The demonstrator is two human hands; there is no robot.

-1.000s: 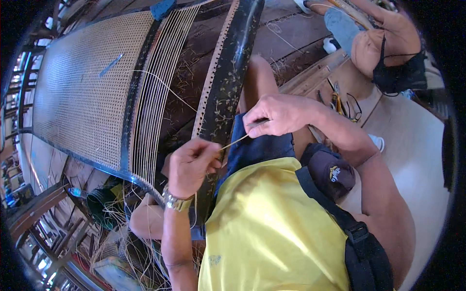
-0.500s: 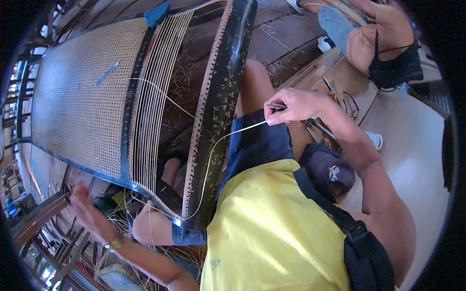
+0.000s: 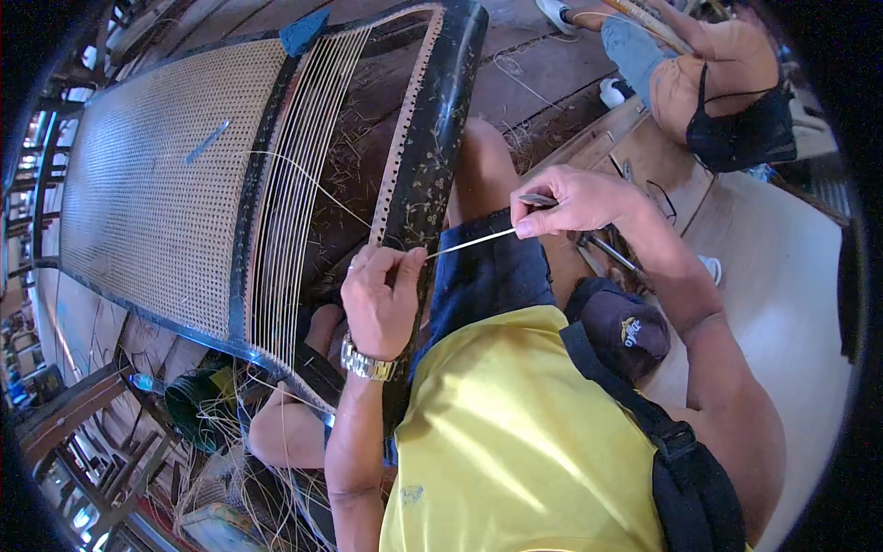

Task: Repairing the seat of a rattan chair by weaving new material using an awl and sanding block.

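Observation:
A dark wooden chair frame with gold floral decoration and a row of small holes lies across my lap. Pale parallel cane strands span part of it. My right hand is closed, pinching the end of a pale cane strand and also holding a short dark metal tool. At the frame's near rail, my left hand has its fingers curled, the thumb against the strand where it meets the rail. Between the two hands the strand runs straight. Its path beneath the left hand is hidden.
Finished woven cane fills the frame's left section, with a thin blue strip on it. A blue piece sits on the far edge. Loose cane scraps lie lower left. A dark cap rests at right; another person sits upper right.
My left hand has swung from the lower left onto the near rail and taken the strand. The strand's slack loop is now pulled straight. My right hand has shifted slightly right.

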